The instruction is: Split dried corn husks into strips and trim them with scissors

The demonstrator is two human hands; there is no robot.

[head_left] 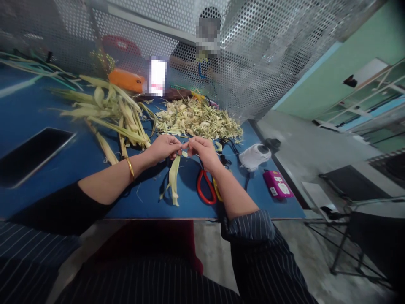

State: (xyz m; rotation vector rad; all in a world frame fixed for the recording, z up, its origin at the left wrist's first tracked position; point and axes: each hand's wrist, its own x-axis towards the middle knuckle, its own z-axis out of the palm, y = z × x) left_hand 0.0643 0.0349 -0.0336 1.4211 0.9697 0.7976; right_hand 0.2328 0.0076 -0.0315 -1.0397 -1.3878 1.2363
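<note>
My left hand [165, 147] is closed in a pinch at the top of a pale green corn husk strip [174, 181], which hangs down over the blue table. Fingertip to fingertip with it, my right hand [202, 151] is pinched too. What its fingers grip is too small to make out. Below my right wrist lie scissors with red handles [205, 191], partly covered by the forearm. Just beyond both hands spreads a heap of shredded husk pieces [199, 118]. Long corn husks [126, 114] are bunched to the left of it.
A dark flat tablet-like device [34, 154] lies at the left. On the right are a cone of white thread [255, 156] and a purple packet [278, 184]. An orange packet [126, 81] and a bright phone screen [157, 77] stand against the perforated metal screen [253, 55].
</note>
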